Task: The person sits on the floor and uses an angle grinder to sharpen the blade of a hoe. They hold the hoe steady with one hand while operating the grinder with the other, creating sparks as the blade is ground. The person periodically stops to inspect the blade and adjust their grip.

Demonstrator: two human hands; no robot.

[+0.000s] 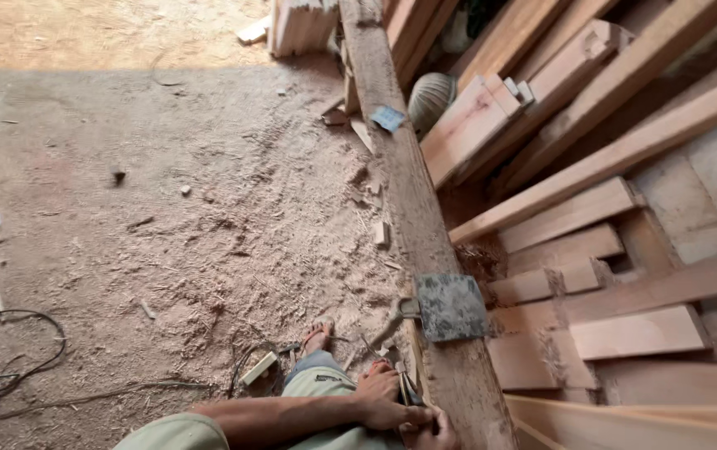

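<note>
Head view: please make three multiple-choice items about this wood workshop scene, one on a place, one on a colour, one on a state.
1. Where does the grey sheet lie?
A. on the long beam
B. on the dirt floor
C. in a hand

2. What colour is the small scrap farther up the beam?
A. red
B. blue
C. black

3. How are the person's hands?
A. spread far apart
B. raised in the air
C. together at the beam's near edge

Answers: 1 A, the sheet rests on the beam's top. 2 B, the scrap is light blue. 3 C, the left hand and right hand meet beside the beam.
</note>
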